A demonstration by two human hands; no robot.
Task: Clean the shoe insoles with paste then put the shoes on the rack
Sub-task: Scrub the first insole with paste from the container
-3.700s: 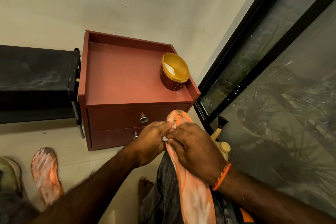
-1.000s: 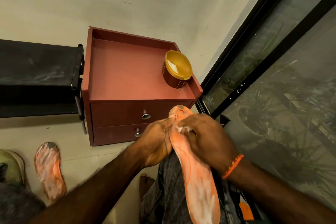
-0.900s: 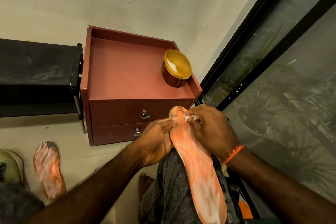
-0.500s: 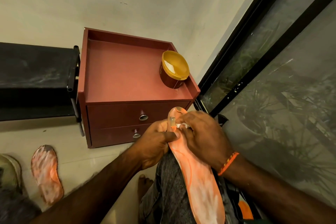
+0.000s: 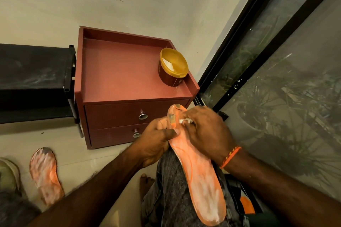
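Cream wall and pale tiled floor (image 5: 103,155); dark glazed window (image 5: 287,72) with black frame on the right. Item 1: red cabinet (image 5: 118,72) with 2 drawers, its top serving as the worktop, standing against the wall beside a black rack (image 5: 33,83). Item 2: open paste tub (image 5: 172,69), yellow inside with white paste, at the right rear of the worktop. Item 3: orange insole (image 5: 199,171), smeared white, lying along the person's knee, toe end pointing toward the cabinet. Item 4: left hand (image 5: 155,143), which I see gripping the insole's left edge near the toe, thumb on its top face. Item 5: right hand (image 5: 206,134), orange band at the wrist, fingers curled on a small white wad (image 5: 184,120) pressed to the insole near the toe. Item 6: second insole (image 5: 45,175), also smeared white, lying on the floor at lower left, just beside a partly visible shoe (image 5: 8,175).
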